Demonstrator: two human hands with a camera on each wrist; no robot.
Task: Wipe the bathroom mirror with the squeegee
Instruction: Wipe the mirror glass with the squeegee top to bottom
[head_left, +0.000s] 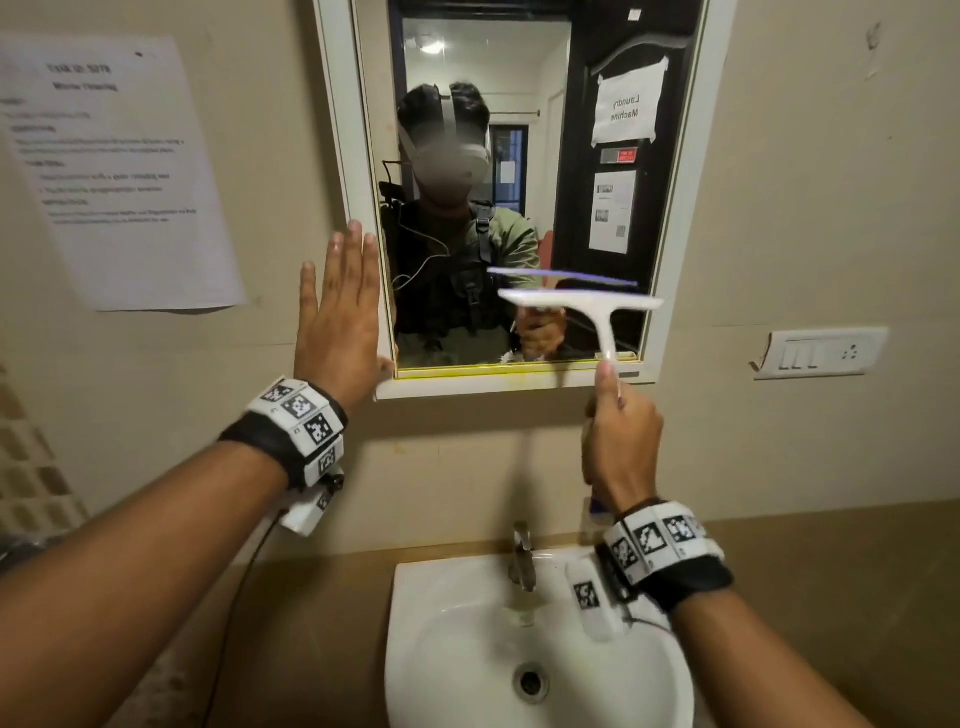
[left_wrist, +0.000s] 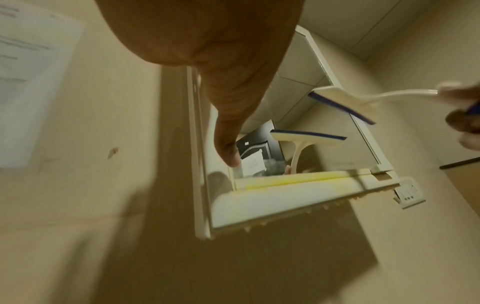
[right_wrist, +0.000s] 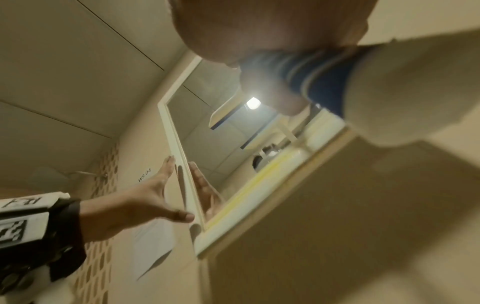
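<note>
Our right hand grips the squeegee before the mirror, lower right; our left hand lies flat, fingers straight, against its frame.

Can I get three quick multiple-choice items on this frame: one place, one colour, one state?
1. Where does the left hand rest?
A. On the tap
B. At the left edge of the mirror frame
C. In the sink

2. What colour is the squeegee blade strip?
A. Blue
B. Red
C. Green

3. How is the right hand placed?
A. Open and flat on the wall
B. Hanging empty
C. Closed round the squeegee handle, with the head raised in front of the mirror glass

Key: 1 B, straight fingers lie along the frame's left side in the head view; 2 A, the left wrist view shows a dark blue strip along the white head; 3 C, fingers are curled round the handle below the mirror's lower edge.
</note>
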